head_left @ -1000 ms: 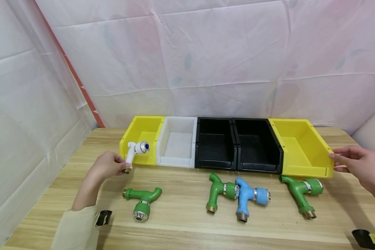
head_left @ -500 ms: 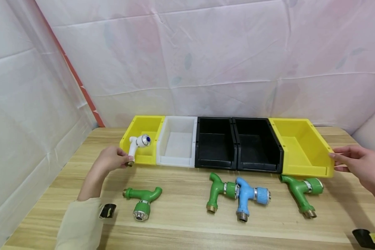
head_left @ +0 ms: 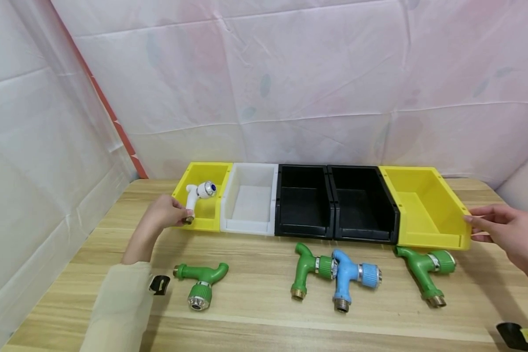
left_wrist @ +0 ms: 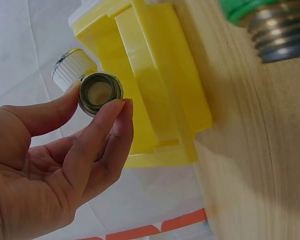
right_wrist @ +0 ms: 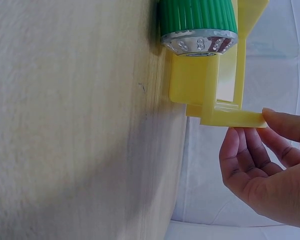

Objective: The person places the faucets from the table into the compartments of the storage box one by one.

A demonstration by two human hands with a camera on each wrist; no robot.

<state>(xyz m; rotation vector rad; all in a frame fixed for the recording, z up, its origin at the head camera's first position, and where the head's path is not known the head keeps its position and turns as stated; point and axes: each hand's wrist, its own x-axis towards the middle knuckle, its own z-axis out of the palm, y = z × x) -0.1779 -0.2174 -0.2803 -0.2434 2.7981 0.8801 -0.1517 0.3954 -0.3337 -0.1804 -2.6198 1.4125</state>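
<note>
My left hand (head_left: 166, 213) pinches a white tap (head_left: 192, 198) near its threaded brass end. The tap is held upright, its knob up and to the right, over the front of the left yellow bin (head_left: 204, 224). In the left wrist view, thumb and fingers surround the round threaded opening (left_wrist: 100, 94). My right hand (head_left: 510, 233) holds the right side wall of the right yellow bin (head_left: 433, 240). In the right wrist view, its thumb (right_wrist: 285, 125) lies on the rim and the fingers touch the outer wall.
Between the yellow bins stand a white bin (head_left: 248, 228) and two black bins (head_left: 303, 231). On the wooden table lie a green tap (head_left: 202, 276) at left, another green tap (head_left: 302, 271) touching a blue tap (head_left: 344, 276), and a green tap (head_left: 422, 274) before the right bin.
My left hand has carried the white tap forward and slightly right, further over the left yellow bin. My right hand stays on the right yellow bin.
</note>
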